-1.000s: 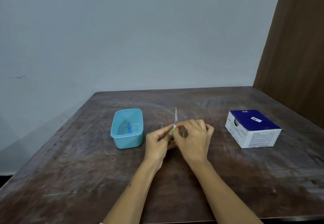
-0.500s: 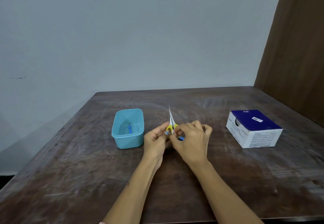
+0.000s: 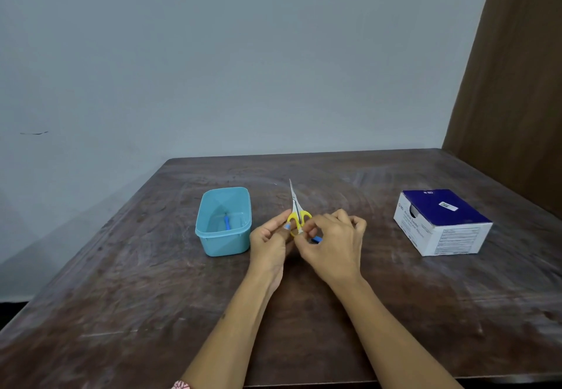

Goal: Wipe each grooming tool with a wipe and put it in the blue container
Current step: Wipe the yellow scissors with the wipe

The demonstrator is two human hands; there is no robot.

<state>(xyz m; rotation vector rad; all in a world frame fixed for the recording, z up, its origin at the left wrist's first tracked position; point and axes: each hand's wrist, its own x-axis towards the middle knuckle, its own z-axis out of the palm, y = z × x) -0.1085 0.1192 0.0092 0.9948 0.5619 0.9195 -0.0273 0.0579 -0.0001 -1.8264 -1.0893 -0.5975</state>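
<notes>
Scissors with yellow handles point up and away above the table, just right of the blue container (a blue tool lies inside). Left hand pinches the handles; right hand, fingers curled, pinches them too.

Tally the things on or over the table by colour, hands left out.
Blue: 3: container, tool inside it, small piece by the right hand
Yellow-handled: 1: scissors
Blue-and-white: 1: box
Total: 5
</notes>
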